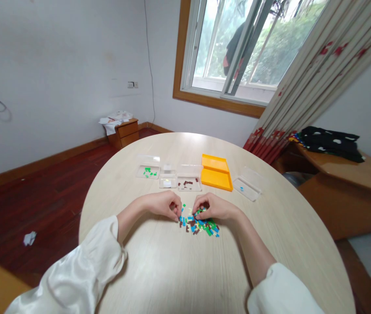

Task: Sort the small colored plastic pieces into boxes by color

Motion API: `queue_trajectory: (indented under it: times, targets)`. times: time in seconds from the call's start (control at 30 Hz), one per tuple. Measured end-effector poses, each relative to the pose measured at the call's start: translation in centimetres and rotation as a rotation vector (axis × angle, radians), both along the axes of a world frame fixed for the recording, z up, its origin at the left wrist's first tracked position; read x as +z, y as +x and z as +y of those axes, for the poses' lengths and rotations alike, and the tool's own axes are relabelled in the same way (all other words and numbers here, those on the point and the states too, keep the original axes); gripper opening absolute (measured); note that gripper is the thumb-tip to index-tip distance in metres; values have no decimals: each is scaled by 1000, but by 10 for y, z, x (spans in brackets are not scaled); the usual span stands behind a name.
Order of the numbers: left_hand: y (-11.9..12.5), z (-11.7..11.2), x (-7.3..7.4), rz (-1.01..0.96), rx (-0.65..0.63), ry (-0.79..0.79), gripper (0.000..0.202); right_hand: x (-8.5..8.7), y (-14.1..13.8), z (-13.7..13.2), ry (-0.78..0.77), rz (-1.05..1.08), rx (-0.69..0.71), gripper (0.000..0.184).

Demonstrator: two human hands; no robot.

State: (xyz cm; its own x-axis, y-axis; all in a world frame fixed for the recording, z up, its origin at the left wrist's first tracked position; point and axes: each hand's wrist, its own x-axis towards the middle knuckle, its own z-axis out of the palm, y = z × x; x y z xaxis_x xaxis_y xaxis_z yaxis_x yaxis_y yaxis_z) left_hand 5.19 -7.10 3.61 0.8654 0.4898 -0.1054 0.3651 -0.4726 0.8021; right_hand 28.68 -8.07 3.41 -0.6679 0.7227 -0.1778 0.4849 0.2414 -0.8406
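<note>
A pile of small building bricks (205, 226) in green, blue, brown and pale yellow lies on the round table. My left hand (165, 205) is at the pile's left edge, thumb and fingertips pinched together; whatever is between them is too small to name. Over the pile's upper side, my right hand (216, 206) is closed with its fingertips down among the bricks, and what it grips is hidden. Beyond my hands stand open clear boxes: one with green bricks (148, 172), one with brown bricks (188, 183), one with a few blue bricks (242, 189).
A small clear box (168, 182) with something pale inside and an open yellow case (217, 176) stand in the same row. The pale round table (159, 270) fills the middle. A wooden desk (365, 174) with folded dark cloth (331, 144) is at the right.
</note>
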Motion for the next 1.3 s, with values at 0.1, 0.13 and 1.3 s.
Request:
queue_trajectory:
  times: [0.1, 0.13, 1.3]
  targets:
    - [2, 0, -5, 59, -3, 2, 11, 0, -1, 0, 27, -52, 15, 20]
    - [2, 0, -6, 69, -5, 3, 11, 0, -2, 0, 27, -59, 15, 20]
    - [11, -6, -6, 3, -59, 31, 11, -24, -20, 13, 380, 350, -838, 35]
